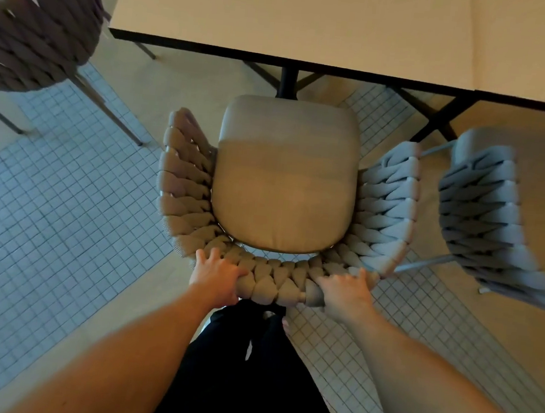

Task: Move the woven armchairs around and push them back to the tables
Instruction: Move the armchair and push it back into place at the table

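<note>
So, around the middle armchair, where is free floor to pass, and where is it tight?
Free: tiled floor left of the middle armchair, up to the left armchair. Tight: the narrow gap to the right armchair, and ahead, where the seat nearly meets the table edge.

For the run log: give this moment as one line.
left hand grips woven armchair backrest | right hand grips backrest | seat front at table edge | second armchair to its right
</note>
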Motion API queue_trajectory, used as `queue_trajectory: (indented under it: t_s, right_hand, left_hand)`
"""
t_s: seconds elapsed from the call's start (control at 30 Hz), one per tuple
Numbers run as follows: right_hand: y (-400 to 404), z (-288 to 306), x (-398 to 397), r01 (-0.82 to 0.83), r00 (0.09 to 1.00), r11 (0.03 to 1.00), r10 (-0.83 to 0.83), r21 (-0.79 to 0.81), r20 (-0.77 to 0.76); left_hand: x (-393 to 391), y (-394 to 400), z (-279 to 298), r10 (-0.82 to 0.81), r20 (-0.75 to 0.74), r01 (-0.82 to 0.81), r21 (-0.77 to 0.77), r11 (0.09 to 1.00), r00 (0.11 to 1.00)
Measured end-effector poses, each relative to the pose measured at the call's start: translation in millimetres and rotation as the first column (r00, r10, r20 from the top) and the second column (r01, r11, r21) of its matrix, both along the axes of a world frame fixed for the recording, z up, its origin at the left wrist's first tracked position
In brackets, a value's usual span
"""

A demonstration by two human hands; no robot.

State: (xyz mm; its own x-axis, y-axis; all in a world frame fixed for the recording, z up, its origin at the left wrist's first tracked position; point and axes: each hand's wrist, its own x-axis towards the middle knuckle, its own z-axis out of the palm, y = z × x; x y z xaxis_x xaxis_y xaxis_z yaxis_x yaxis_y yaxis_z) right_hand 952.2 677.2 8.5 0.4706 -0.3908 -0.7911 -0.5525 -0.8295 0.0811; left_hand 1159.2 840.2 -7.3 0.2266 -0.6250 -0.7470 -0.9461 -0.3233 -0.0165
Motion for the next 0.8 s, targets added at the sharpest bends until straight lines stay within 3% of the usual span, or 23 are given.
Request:
queue_trajectory:
  t_s: [0.2, 0.33, 0.63, 0.8]
  right_hand:
    - [-8.4, 7.3, 3.7, 0.016, 1.000, 0.994, -0.013, 0.112, -0.028]
    - [-16.2, 14.2, 10.0, 0.011, 1.000, 0.985, -0.009, 0.171, -0.015]
    - [-15.5, 32.3, 25.5, 0.010, 0.994, 0.984, -0.029, 0.179, 0.104]
    - [-10.9, 43.5, 43.4, -0.028, 0.988, 0.980, -0.002, 0.199, 0.153]
  left_hand:
    - [7.7, -4.7, 4.0, 0.043, -0.099, -0.040, 0.040, 0.998, 0.994]
    - [10.0, -5.4, 10.6, 0.182, -0.171, -0.187, -0.012, 0.982, 0.968]
    - [7.5, 0.8, 39.5, 0.373, -0.152, -0.392, -0.123, 0.912, 0.915]
    - [7.2, 19.2, 53.1, 0.505, -0.168, -0.530, -0.178, 0.829, 0.847]
